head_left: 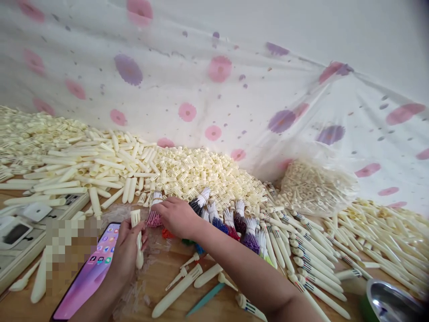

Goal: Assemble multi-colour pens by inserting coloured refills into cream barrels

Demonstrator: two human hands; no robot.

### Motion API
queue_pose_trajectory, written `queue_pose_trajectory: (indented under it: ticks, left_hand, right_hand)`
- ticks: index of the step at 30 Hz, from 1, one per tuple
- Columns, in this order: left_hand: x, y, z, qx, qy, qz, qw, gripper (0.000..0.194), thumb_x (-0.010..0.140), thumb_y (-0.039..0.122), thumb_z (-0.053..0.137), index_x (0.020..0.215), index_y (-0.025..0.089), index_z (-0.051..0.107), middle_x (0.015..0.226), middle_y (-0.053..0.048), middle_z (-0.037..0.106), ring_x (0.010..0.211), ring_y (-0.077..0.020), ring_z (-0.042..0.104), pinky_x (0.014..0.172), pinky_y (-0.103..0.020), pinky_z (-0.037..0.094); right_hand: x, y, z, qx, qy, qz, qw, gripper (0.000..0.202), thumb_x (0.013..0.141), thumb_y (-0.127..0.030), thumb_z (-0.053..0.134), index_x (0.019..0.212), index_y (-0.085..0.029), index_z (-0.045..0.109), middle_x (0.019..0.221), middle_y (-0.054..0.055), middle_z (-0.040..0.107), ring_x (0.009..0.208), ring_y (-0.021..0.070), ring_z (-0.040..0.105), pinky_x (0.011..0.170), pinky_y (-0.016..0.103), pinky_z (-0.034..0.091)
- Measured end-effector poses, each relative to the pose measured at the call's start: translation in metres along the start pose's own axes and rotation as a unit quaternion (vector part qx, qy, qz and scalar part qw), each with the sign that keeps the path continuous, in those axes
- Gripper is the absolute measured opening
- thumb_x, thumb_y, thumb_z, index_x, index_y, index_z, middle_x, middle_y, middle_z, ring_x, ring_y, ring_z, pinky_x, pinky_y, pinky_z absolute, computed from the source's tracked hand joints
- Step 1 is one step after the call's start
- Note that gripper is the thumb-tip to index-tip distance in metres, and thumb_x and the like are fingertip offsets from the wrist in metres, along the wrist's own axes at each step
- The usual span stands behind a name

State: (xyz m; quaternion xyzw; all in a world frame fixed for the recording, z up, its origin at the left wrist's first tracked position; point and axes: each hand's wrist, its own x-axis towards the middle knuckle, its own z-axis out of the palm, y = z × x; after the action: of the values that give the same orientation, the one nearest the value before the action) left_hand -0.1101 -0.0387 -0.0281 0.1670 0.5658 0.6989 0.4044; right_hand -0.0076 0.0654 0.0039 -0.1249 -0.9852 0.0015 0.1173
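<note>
My left hand is closed around a cream pen barrel, which stands nearly upright with its slotted end on top. Beyond it, my right hand reaches left, fingers bent down at a banded bundle of pink-tipped pen refills. Its fingertips are partly hidden, so what they pinch is unclear. More refill bundles stand right of that hand: black, blue, red and purple. Orange refills show just under my right hand. Loose barrels lie below my right forearm.
A phone with a lit screen lies left of my left hand, near a tray. Heaps of slotted cream parts and barrels line the back. Filled pens, a bag of parts and a metal bowl are right.
</note>
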Motion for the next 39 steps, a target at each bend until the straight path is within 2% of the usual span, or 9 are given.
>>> queue_pose_trajectory:
  ticks: [10,16,18,20,23,25,27,32,39]
  left_hand:
    - [0.010,-0.016,-0.003,-0.068,0.040,-0.112,0.991,0.020,0.084,0.031,0.050,0.070,0.018,0.059,0.061,0.001,0.061,0.058,-0.0156,0.060,0.053,-0.027,0.051]
    - [0.011,-0.015,-0.007,-0.073,0.023,-0.090,0.993,0.017,0.076,0.035,0.063,0.072,0.018,0.061,0.066,0.003,0.062,0.063,-0.0136,0.059,0.056,-0.021,0.050]
    - [0.004,-0.008,-0.005,-0.062,-0.009,-0.094,0.994,0.024,0.069,0.040,0.070,0.073,0.018,0.060,0.065,0.004,0.061,0.060,-0.0137,0.057,0.052,-0.022,0.049]
    - [-0.004,-0.002,-0.003,-0.024,-0.078,-0.103,0.991,0.029,0.068,0.046,0.069,0.077,0.020,0.058,0.061,0.005,0.058,0.050,-0.0119,0.052,0.046,-0.022,0.045]
    - [-0.014,-0.002,0.001,0.075,-0.161,-0.053,0.983,0.030,0.067,0.043,0.069,0.083,0.023,0.055,0.059,0.007,0.054,0.041,-0.0092,0.041,0.038,-0.020,0.036]
    - [-0.017,-0.006,0.002,0.159,-0.197,0.022,0.967,0.024,0.066,0.034,0.071,0.078,0.023,0.054,0.061,0.006,0.053,0.047,-0.0108,0.044,0.043,-0.021,0.038]
    - [-0.019,-0.011,0.002,0.231,-0.232,0.097,0.940,0.016,0.070,0.028,0.066,0.068,0.022,0.050,0.065,0.004,0.052,0.058,-0.0135,0.048,0.053,-0.024,0.042]
    - [-0.022,-0.013,-0.001,0.331,-0.274,0.217,0.876,0.017,0.074,0.012,0.047,0.062,0.023,0.042,0.075,0.000,0.053,0.069,-0.0172,0.053,0.065,-0.029,0.045]
    - [-0.026,-0.012,-0.004,0.350,-0.280,0.258,0.856,0.016,0.066,0.008,0.045,0.066,0.024,0.043,0.076,-0.001,0.053,0.071,-0.0191,0.053,0.062,-0.031,0.045]
  right_hand:
    - [0.006,-0.004,0.042,-0.019,0.035,-0.019,0.999,0.008,0.086,-0.020,0.048,0.089,-0.014,0.053,0.077,0.005,0.065,0.073,0.0173,0.057,0.078,0.030,0.044]
    - [-0.015,-0.014,0.023,0.066,0.162,-0.143,0.974,0.022,0.093,-0.016,0.036,0.092,-0.015,0.057,0.093,0.006,0.070,0.096,0.0127,0.062,0.095,0.028,0.043]
    - [-0.029,-0.018,0.004,0.124,0.260,-0.134,0.948,0.019,0.092,-0.015,0.039,0.096,-0.015,0.058,0.094,0.007,0.070,0.097,0.0129,0.063,0.092,0.027,0.048]
    - [-0.044,-0.017,-0.017,0.192,0.376,-0.035,0.906,0.015,0.087,-0.009,0.049,0.095,-0.017,0.059,0.086,0.003,0.071,0.089,0.0119,0.066,0.080,0.024,0.054]
    - [-0.062,-0.008,-0.042,0.309,0.511,0.197,0.778,0.008,0.082,-0.012,0.059,0.087,-0.018,0.059,0.078,0.002,0.069,0.074,0.0131,0.067,0.067,0.026,0.056]
    - [-0.070,-0.004,-0.050,0.374,0.537,0.254,0.712,0.003,0.081,-0.018,0.061,0.081,-0.018,0.058,0.073,0.001,0.067,0.066,0.0125,0.066,0.060,0.025,0.056]
    - [-0.074,-0.005,-0.051,0.415,0.528,0.259,0.694,0.005,0.079,-0.021,0.063,0.079,-0.018,0.058,0.071,0.000,0.066,0.063,0.0117,0.065,0.058,0.024,0.055]
    - [-0.085,-0.032,-0.054,0.417,0.510,0.197,0.726,0.005,0.083,-0.017,0.057,0.084,-0.021,0.059,0.074,0.001,0.065,0.071,0.0137,0.063,0.062,0.028,0.054]
    - [-0.100,-0.058,-0.070,0.256,0.331,-0.013,0.908,0.034,0.085,-0.012,0.052,0.118,-0.022,0.050,0.088,0.003,0.072,0.089,0.0153,0.065,0.079,0.029,0.057]
